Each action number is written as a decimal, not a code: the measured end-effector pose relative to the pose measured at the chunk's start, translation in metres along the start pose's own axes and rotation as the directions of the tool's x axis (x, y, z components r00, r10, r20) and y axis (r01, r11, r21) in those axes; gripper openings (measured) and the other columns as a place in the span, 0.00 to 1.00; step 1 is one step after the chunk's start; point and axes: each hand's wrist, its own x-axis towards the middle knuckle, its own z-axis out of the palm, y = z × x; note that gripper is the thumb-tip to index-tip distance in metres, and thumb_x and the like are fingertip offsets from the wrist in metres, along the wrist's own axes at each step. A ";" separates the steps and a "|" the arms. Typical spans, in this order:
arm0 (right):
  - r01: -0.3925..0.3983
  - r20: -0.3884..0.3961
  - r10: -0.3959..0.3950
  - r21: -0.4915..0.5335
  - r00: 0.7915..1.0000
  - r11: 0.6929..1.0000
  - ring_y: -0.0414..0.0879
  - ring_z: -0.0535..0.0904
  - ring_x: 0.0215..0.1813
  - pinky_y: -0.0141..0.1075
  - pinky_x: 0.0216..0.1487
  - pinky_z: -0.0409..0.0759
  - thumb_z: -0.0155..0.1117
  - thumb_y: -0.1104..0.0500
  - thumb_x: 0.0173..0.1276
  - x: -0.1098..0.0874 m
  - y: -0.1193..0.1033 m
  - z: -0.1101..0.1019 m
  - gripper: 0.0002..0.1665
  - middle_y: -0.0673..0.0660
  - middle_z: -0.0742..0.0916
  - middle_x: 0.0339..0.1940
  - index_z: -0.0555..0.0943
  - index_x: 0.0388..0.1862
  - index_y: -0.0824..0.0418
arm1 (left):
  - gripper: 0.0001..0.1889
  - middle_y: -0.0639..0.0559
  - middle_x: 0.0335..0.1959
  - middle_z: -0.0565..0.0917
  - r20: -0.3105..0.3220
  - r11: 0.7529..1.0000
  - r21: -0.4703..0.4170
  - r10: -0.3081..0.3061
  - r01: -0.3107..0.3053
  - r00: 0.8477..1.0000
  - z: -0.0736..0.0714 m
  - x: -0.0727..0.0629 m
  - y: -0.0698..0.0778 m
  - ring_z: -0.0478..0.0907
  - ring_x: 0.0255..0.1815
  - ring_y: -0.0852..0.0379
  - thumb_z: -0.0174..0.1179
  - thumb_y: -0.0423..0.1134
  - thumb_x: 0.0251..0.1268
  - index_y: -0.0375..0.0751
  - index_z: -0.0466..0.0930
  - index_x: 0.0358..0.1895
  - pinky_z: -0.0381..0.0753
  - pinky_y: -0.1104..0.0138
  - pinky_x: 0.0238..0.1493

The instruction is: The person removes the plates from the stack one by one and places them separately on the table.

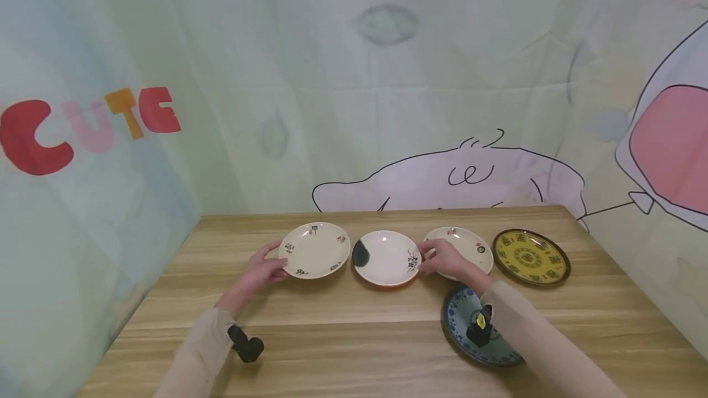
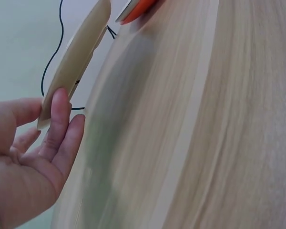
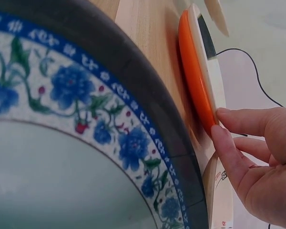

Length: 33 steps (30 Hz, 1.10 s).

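My left hand (image 1: pixel 264 264) pinches the left rim of a cream plate (image 1: pixel 314 250) with small printed motifs. In the left wrist view that plate (image 2: pixel 76 57) is tilted and held off the wooden table, thumb on one face and fingers on the other. My right hand (image 1: pixel 442 260) pinches the right edge of a white plate (image 1: pixel 386 257) with a dark green patch and a black floral print. Its orange underside (image 3: pixel 193 71) shows in the right wrist view, where thumb and forefinger meet at the rim. Behind the right hand lies a second cream plate (image 1: pixel 470 247), partly covered.
A mustard-yellow patterned plate (image 1: pixel 531 257) lies at the right end of the row. Below the right forearm sits a blue-flowered plate (image 1: pixel 459 330) with a dark outer edge, partly hidden by the sleeve. A printed curtain (image 1: pixel 265 78) hangs behind the wooden table (image 1: pixel 332 349).
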 end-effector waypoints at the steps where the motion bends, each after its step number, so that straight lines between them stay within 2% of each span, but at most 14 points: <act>1: 0.002 0.001 -0.002 0.002 1.000 1.000 0.42 0.79 0.25 0.35 0.28 0.82 0.64 0.73 0.47 0.000 0.000 0.000 0.30 0.66 0.79 0.40 0.71 0.52 0.79 | 0.32 0.53 0.23 0.79 -0.003 1.000 -0.002 -0.003 0.003 1.000 -0.001 -0.001 0.000 0.77 0.23 0.62 0.50 0.29 0.63 0.33 0.49 0.69 0.82 0.68 0.34; 11: 0.005 0.007 -0.005 0.004 1.000 1.000 0.42 0.79 0.25 0.34 0.29 0.82 0.64 0.73 0.47 -0.001 -0.002 -0.001 0.30 0.66 0.79 0.39 0.71 0.52 0.79 | 0.32 0.52 0.23 0.79 -0.014 1.000 -0.009 -0.016 0.016 1.000 -0.004 0.000 -0.006 0.77 0.22 0.62 0.50 0.27 0.62 0.32 0.47 0.69 0.82 0.68 0.34; 21: -0.004 0.005 0.004 -0.007 1.000 1.000 0.42 0.79 0.25 0.34 0.29 0.82 0.64 0.72 0.48 -0.001 -0.002 -0.001 0.30 0.66 0.78 0.42 0.71 0.53 0.78 | 0.31 0.45 0.32 0.79 -0.009 0.997 0.056 -0.049 0.049 0.999 -0.004 0.001 -0.011 0.77 0.27 0.60 0.49 0.29 0.64 0.33 0.47 0.69 0.81 0.67 0.38; 33: -0.015 -0.003 0.015 -0.010 1.000 1.000 0.42 0.79 0.25 0.35 0.29 0.82 0.65 0.72 0.48 -0.001 -0.001 0.000 0.31 0.67 0.78 0.42 0.70 0.54 0.78 | 0.31 0.46 0.30 0.81 -0.006 0.996 0.062 -0.060 0.060 0.998 0.002 0.003 -0.014 0.78 0.26 0.60 0.49 0.30 0.65 0.33 0.48 0.69 0.82 0.68 0.36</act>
